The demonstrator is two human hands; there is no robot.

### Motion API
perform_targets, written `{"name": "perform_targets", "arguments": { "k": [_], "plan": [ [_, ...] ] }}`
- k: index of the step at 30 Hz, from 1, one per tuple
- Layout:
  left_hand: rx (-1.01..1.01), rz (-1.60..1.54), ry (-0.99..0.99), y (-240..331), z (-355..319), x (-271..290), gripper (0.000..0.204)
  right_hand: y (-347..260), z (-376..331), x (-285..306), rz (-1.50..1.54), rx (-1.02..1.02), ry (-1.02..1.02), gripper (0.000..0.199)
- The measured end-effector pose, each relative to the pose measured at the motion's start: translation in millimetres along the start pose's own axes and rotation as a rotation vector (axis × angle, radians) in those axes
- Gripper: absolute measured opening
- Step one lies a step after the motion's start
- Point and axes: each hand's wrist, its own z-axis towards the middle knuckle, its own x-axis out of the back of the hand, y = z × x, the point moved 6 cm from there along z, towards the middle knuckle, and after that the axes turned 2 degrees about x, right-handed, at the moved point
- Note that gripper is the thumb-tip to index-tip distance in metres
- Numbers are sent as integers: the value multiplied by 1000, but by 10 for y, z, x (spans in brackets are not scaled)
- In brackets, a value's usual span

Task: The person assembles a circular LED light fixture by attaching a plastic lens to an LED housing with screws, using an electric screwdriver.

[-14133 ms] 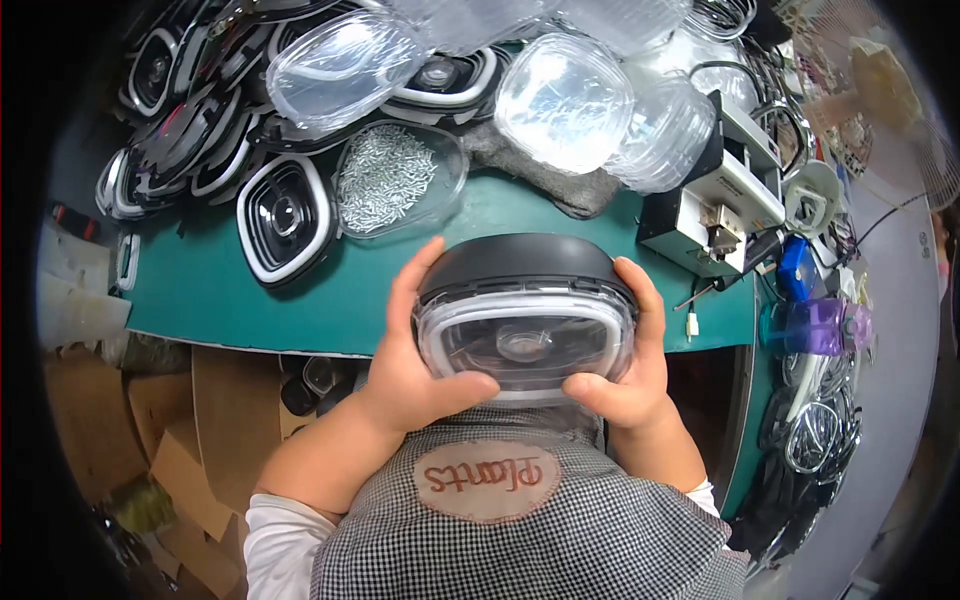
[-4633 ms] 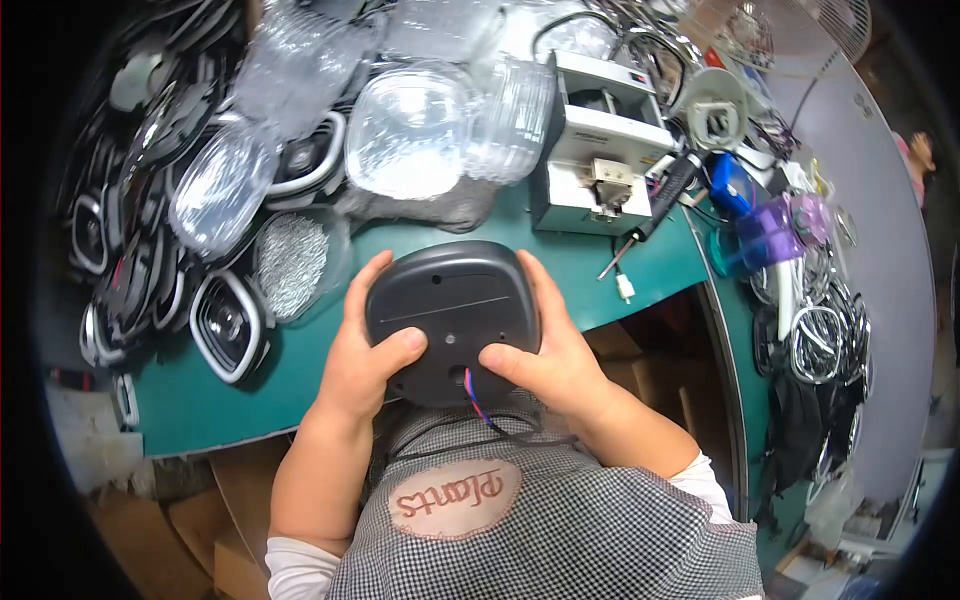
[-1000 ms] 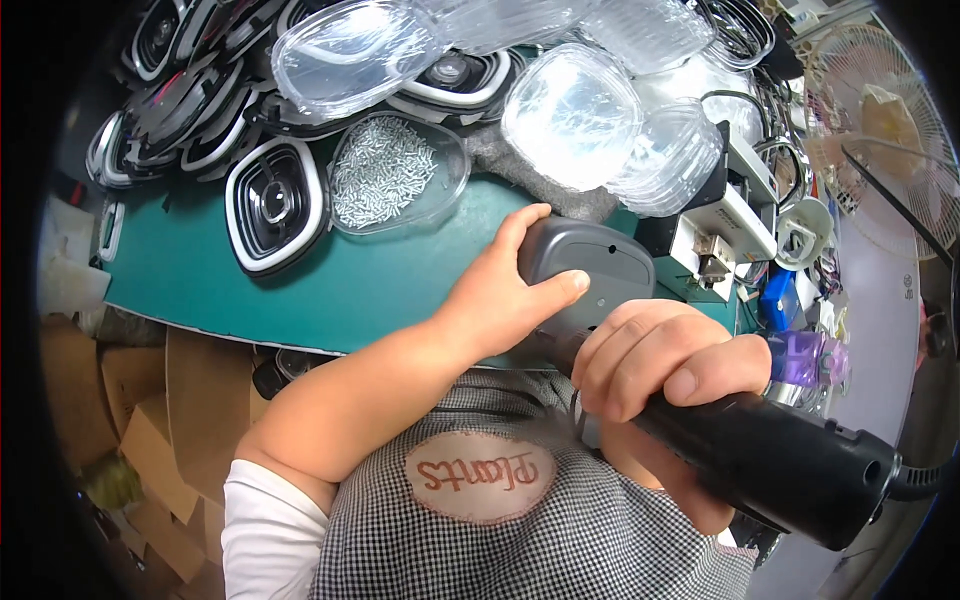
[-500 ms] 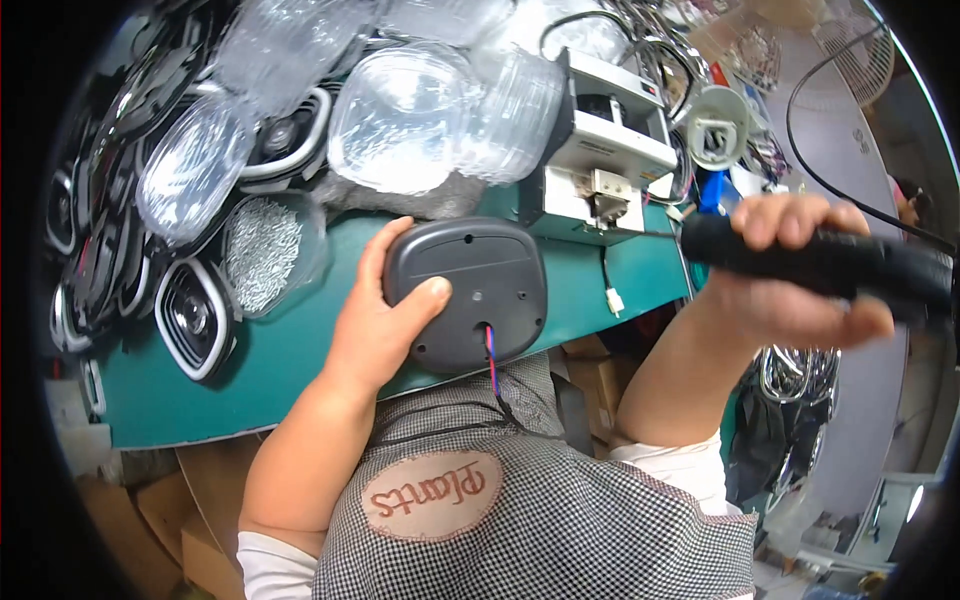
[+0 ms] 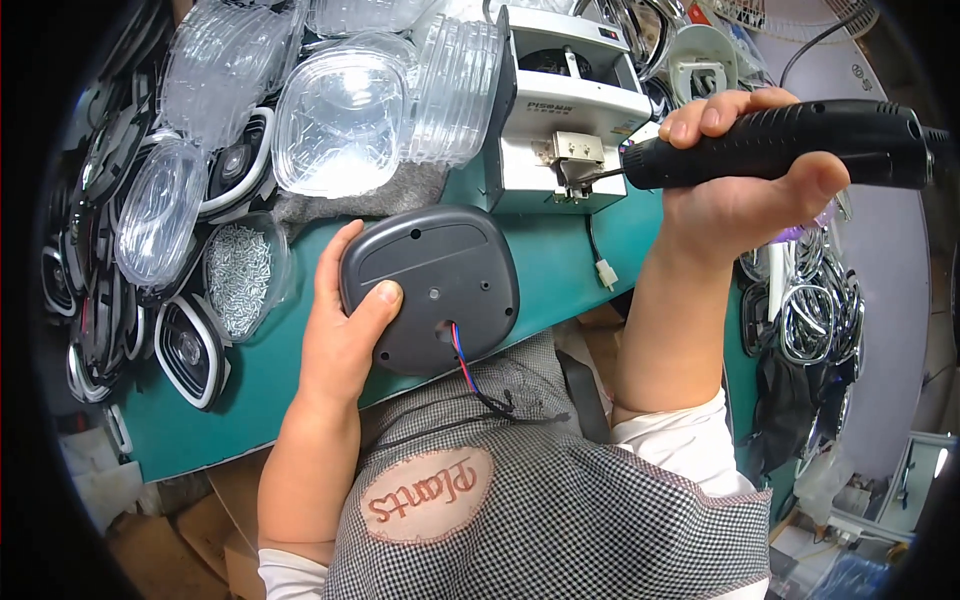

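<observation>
My left hand [image 5: 352, 335] grips a black rounded-square plastic housing [image 5: 450, 265] by its left side, thumb on the flat face and fingers round the edge. Screw holes mark that face, and red and blue wires [image 5: 462, 362] come out of an opening near its lower edge. In my right hand [image 5: 735, 190] lies a black electric screwdriver [image 5: 790, 140], held sideways with its bit pointing left. The bit's end reaches the metal outlet [image 5: 578, 155] on the front of a white screw feeder [image 5: 525, 160]; whether a screw is on it I cannot tell.
Clear plastic trays [image 5: 345, 120] are stacked behind the housing. A tub of small screws [image 5: 238, 280] stands at left, beside piled black speakers with pale rims [image 5: 190, 350]. A white connector [image 5: 606, 274] hangs before the feeder; chrome rings [image 5: 808, 318] lie at right.
The screwdriver has come level, and its bit now meets the feeder's outlet. My left hand still holds the housing. The whole view has shifted, with the benchtop things sitting further left.
</observation>
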Motion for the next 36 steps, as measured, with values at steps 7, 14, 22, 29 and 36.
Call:
{"name": "perform_targets", "arguments": {
  "k": [7,14,22,29,36],
  "plan": [
    [-7,18,7,-12,-5,21,71,40,10,-99,-109,-136,-108,87],
    [-5,14,23,-11,0,16,72,-403,-310,-453,465,-208,-482,93],
    [-19,1,13,-9,-7,18,75,-701,-419,-721,394,-213,-775,89],
    [-31,0,9,-20,16,18,76,-692,-539,-751,349,-176,-816,87],
    [-33,9,6,-40,25,49,77,-758,-706,-813,296,-178,-613,82]
  ]
}}
